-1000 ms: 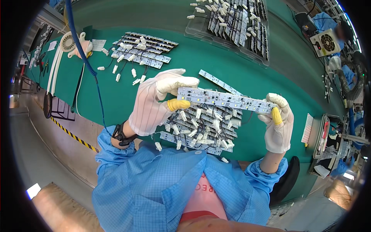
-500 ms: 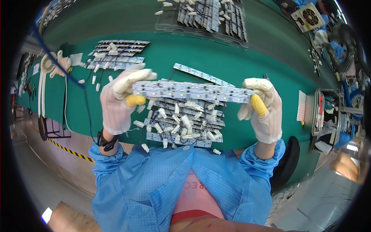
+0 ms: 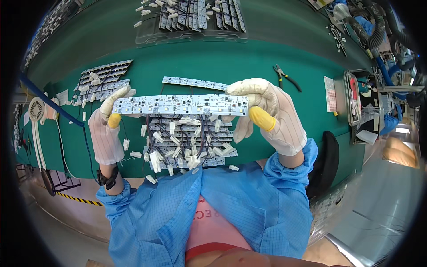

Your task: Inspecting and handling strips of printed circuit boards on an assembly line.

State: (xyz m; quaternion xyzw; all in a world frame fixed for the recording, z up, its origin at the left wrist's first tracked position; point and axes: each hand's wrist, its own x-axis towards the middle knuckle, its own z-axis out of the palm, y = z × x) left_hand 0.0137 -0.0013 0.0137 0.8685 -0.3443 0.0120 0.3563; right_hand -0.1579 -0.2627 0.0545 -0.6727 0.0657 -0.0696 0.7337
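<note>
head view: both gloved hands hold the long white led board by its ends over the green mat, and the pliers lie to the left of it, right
Not quite. In the head view the pliers lie to the right of the board, not the left. The rest holds: the left hand and right hand hold the long white LED board by its ends over the green mat.

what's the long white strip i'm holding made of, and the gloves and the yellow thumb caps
The strip looks like rigid circuit board with a matte white coating: flat, straight, dotted with small square parts. The gloves on the left hand and right hand look like thin woven fabric, with fine stripes. The yellow thumb caps seem smooth rubber or latex.
</note>
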